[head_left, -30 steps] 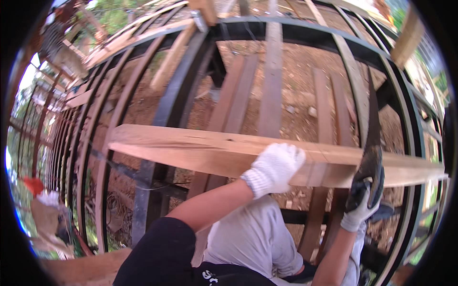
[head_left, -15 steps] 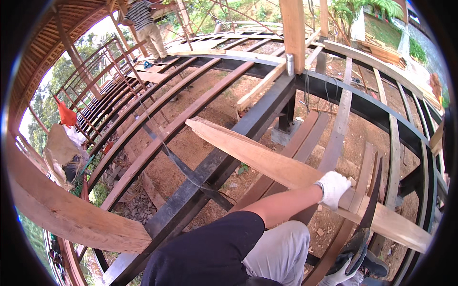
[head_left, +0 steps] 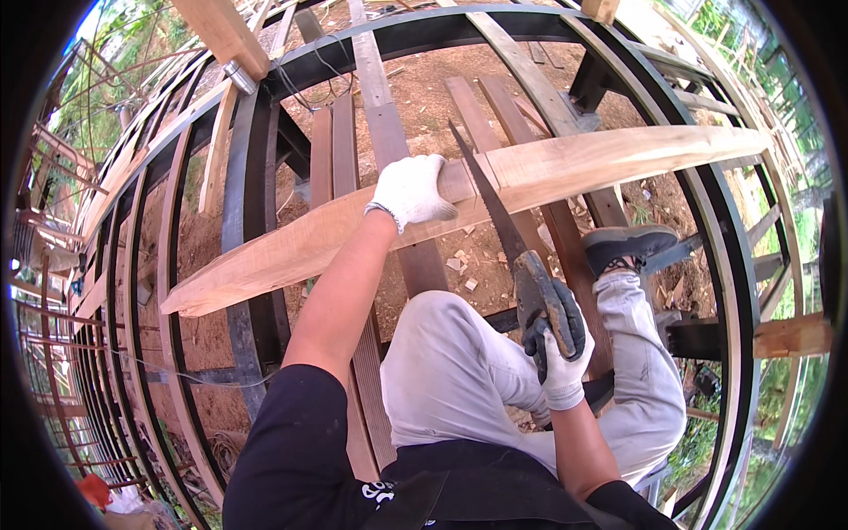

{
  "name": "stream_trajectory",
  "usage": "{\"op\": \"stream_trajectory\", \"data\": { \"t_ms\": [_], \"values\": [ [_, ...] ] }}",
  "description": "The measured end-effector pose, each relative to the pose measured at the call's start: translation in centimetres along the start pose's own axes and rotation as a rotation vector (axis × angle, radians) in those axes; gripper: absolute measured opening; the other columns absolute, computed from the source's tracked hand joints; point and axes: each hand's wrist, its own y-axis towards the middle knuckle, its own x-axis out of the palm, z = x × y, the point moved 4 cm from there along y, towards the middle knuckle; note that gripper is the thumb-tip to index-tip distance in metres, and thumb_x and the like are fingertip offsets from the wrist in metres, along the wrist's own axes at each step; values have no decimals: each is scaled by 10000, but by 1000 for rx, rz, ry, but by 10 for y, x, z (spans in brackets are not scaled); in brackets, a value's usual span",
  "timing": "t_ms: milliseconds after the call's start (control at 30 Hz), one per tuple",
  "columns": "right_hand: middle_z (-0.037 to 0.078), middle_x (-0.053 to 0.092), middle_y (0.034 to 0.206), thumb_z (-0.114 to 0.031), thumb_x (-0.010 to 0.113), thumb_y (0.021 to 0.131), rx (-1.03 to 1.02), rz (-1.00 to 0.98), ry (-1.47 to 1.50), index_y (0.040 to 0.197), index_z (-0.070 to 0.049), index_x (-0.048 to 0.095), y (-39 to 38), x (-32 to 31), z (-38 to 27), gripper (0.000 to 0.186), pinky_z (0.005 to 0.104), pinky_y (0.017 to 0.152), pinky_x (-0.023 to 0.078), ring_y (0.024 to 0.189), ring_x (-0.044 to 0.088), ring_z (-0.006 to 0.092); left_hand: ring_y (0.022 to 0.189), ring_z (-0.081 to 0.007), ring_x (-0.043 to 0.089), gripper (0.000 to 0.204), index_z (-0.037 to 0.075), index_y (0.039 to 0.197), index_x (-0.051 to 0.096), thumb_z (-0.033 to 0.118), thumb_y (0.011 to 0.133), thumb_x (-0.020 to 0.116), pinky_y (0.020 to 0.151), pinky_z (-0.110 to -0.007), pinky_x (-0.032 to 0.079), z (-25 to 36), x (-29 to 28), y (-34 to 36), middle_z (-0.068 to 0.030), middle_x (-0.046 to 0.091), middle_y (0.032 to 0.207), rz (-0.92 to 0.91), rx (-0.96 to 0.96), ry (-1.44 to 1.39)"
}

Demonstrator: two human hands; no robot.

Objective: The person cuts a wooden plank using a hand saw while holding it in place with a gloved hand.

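Observation:
A long pale wooden beam (head_left: 291,246) with tapered ends lies across the dark framework in front of me. My left hand (head_left: 412,193), in a white glove, grips the beam left of its middle, fingers bent over its far edge. A handsaw with a dark blade (head_left: 495,205) reaches over the beam just right of that hand, its tip past the far edge. I cannot tell whether its teeth touch the wood. My right hand (head_left: 558,358), in a white glove with dark palm and fingers, is closed round the saw's worn handle (head_left: 535,287).
Black steel beams (head_left: 252,212) and narrow wooden joists (head_left: 384,132) form an open frame over bare earth with wood chips. Loose brown planks (head_left: 333,146) lie under the beam. A wooden post (head_left: 221,35) rises at far left. My shoe (head_left: 629,247) is just under the beam's right part.
My view has turned right and down. The saw has come up from the lower right and now crosses the beam. My left hand still grips the beam.

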Motion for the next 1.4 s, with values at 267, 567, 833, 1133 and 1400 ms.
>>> {"op": "stream_trajectory", "data": {
  "t_ms": [267, 567, 833, 1133, 1400],
  "values": [
    [101, 702, 1150, -73, 641, 917, -32, -46, -50, 1512, 70, 482, -61, -19, -12, 633, 262, 732, 532, 809, 625, 94, 1248, -357, 613, 956, 76, 1453, 533, 556, 686, 839, 1101, -452, 463, -15, 7, -33, -196, 654, 1290, 166, -69, 63],
    [182, 721, 1256, -1, 672, 874, -67, -28, -94, 1444, 53, 561, -16, 5, 3, 583, 337, 1017, 516, 1163, 679, 175, 1207, -338, 654, 942, 44, 1327, 629, 688, 667, 824, 1059, -436, 501, -33, -1, -55, -191, 695, 1247, 124, -184, 96],
    [77, 731, 1107, 50, 666, 913, 43, -111, -141, 1403, 33, 596, 62, 58, 29, 495, 285, 829, 573, 928, 680, 96, 1206, -341, 651, 945, 54, 1310, 637, 705, 652, 828, 1057, -440, 496, -39, 9, -62, -178, 693, 1247, 121, -215, 91],
    [117, 761, 1126, -11, 694, 888, -98, -14, -136, 1437, 4, 587, 75, 61, 57, 560, 331, 899, 572, 979, 726, 155, 1197, -326, 641, 907, 63, 1316, 632, 682, 678, 811, 1049, -434, 488, -34, 9, -56, -161, 682, 1238, 171, -147, 76],
    [165, 760, 1156, -25, 668, 861, 16, -93, -154, 1435, 23, 582, -66, -13, 10, 583, 338, 903, 564, 983, 745, 196, 1174, -337, 655, 939, 31, 1333, 621, 647, 661, 849, 1053, -430, 501, -40, 6, -65, -182, 688, 1225, 156, -220, 110]
  ]
}}
